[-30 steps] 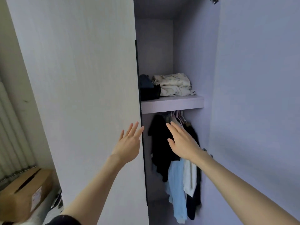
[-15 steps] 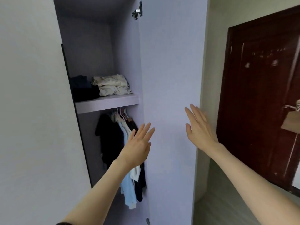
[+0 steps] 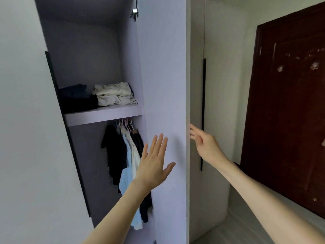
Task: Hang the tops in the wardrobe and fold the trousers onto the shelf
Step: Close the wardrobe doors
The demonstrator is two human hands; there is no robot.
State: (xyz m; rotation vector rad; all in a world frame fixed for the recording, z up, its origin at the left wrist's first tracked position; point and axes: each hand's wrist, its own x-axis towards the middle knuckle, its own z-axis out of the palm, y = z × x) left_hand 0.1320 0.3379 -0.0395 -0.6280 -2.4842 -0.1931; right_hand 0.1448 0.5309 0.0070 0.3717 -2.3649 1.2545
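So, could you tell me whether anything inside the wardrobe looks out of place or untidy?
Nothing stands out. The folded trousers sit in two piles on the shelf, and the tops hang on hangers below it. The cream pile is a little rumpled, but nothing has slipped or fallen. Both hands are empty.

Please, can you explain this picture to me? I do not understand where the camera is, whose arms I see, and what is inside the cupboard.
The camera sits on a person's head and looks forward and down, so the two arms are that person's own. The left hand is open, fingers spread, in front of the open wardrobe door. The right hand reaches to that door's outer edge and holds nothing. Inside, folded trousers lie on the shelf. Below it, tops hang on hangers. At the right is a dark red door.
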